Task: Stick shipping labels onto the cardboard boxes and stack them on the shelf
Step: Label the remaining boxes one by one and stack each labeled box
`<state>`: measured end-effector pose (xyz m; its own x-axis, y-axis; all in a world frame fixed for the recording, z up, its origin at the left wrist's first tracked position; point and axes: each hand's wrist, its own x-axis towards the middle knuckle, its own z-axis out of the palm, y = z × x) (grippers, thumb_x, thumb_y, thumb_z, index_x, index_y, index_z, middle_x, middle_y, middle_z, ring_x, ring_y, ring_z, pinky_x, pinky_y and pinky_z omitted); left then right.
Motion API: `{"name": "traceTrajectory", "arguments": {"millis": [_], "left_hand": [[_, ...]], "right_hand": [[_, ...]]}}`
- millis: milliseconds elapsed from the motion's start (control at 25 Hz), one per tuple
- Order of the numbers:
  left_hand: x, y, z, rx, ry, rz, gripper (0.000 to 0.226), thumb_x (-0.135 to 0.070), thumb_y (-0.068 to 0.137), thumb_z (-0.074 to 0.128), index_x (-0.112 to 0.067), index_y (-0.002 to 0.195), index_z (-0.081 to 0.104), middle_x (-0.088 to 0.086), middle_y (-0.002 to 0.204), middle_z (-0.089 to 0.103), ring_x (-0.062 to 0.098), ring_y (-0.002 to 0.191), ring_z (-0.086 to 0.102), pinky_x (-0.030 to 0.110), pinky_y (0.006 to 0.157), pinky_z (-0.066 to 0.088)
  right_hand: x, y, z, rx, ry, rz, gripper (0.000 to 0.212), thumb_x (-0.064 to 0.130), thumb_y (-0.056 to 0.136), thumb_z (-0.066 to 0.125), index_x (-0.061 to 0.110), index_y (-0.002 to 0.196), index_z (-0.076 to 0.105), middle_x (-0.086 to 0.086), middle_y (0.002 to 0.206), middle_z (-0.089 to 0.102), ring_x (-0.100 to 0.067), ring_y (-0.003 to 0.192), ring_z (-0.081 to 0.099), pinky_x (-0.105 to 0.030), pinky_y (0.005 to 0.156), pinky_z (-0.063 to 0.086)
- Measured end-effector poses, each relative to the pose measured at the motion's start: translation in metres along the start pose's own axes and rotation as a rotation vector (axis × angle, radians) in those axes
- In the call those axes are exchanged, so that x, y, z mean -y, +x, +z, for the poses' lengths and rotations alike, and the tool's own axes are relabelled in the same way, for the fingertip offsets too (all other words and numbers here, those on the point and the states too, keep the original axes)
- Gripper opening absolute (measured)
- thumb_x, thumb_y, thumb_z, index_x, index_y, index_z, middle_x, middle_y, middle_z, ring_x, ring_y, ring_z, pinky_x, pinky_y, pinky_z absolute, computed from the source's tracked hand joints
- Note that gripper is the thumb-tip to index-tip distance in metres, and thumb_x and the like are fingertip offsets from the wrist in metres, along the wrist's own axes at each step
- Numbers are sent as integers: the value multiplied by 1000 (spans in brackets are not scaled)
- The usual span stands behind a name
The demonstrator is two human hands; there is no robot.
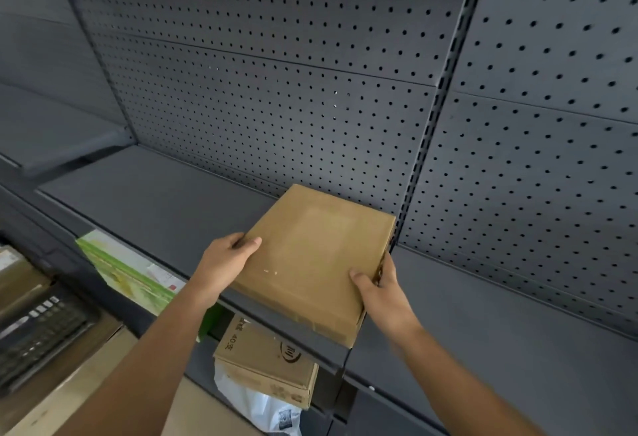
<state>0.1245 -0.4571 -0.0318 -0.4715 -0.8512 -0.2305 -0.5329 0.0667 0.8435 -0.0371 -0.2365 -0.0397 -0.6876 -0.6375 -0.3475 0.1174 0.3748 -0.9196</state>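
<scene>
**Flat Carton Held at the Shelf Edge**

At the far left, low in our view, we see a black keyboard-like device (38, 328) lying on brown cardboard, and just beyond it a green and white printed box (127, 270) tucked under the front lip of the dark grey metal shelf (155, 201). The shelf runs back to a dark grey perforated back panel (276, 90).

Moving right, our left hand (228, 263) grips the left edge of the flat brown cardboard box (310, 256), thumb pressed on its top face and fingers curled under the side. The box lies flat on the shelf, its far corner close to the back panel, its near edge overhanging the shelf front. We cannot make out a shipping label on its top.

Below that edge, on a lower level, sits a smaller brown cardboard carton with black printing (266, 363), resting over a white plastic bag (259, 408).

Further right, our right hand (383, 287) clamps the box's right side, thumb on top, fingers wrapped round the edge beside the slotted upright post (435, 125).
</scene>
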Motion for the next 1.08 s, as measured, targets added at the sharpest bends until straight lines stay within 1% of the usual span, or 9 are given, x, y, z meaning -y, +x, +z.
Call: {"name": "traceTrajectory", "arguments": {"millis": [80,280,480,640,680,800,880,960,1080], "left_hand": [[-1,-2,-1,21,-42,12,39,-44,96,63,-18,125,69,-6,110,72,14,97,68,28,80,51],[-20,-29,17,-6,-2,89,24,-43,93,66,-23,106,72,-10,98,73,12,92,70,33,79,55],[-59,-71,61,36,58,223,21,-51,90,67,-31,100,65,-18,96,68,7,92,66,34,83,54],[-84,-104,119,147,82,282,23,-54,89,67,-35,98,60,-22,93,64,5,91,64,37,87,54],[-88,-112,133,176,93,294,24,-55,88,67,-35,98,59,-22,93,63,6,90,64,37,87,55],[-97,-133,172,244,106,319,28,-54,88,67,-31,101,60,-20,93,63,4,89,63,33,81,53],[-100,-145,192,283,111,326,27,-53,89,67,-29,101,60,-21,93,62,-2,85,60,28,73,50],[-102,-157,210,317,122,337,27,-52,90,67,-28,100,60,-21,92,62,-3,85,60,27,71,49],[-99,-169,226,331,138,343,31,-52,89,68,-24,100,61,-17,92,65,0,84,63,26,69,50]], "right_hand": [[3,-1,-1,-14,77,13,66,33,100,57,42,152,19,12,137,52,-16,121,56,-35,105,46],[5,-14,-30,-91,92,29,62,34,100,54,40,153,23,13,129,57,-16,113,59,-37,98,48],[-5,-44,-102,-232,77,60,68,41,97,56,38,156,22,9,140,54,-18,115,59,-38,98,48],[-26,-78,-170,-349,95,74,51,42,97,56,38,145,40,11,125,63,-16,105,64,-36,84,53],[-31,-86,-184,-380,96,75,45,41,97,57,38,140,44,11,122,64,-16,104,65,-37,84,54],[-50,-108,-222,-449,93,100,46,42,96,58,37,139,45,10,120,65,-18,103,66,-44,94,54],[-60,-122,-241,-477,83,123,46,41,96,57,35,140,45,10,119,65,-17,102,65,-38,87,55],[-66,-134,-255,-495,99,132,35,37,98,55,35,132,48,11,114,64,-15,100,64,-30,76,52],[-80,-141,-270,-500,110,136,34,37,98,56,36,132,50,11,116,65,-15,102,65,-31,78,52]]}}
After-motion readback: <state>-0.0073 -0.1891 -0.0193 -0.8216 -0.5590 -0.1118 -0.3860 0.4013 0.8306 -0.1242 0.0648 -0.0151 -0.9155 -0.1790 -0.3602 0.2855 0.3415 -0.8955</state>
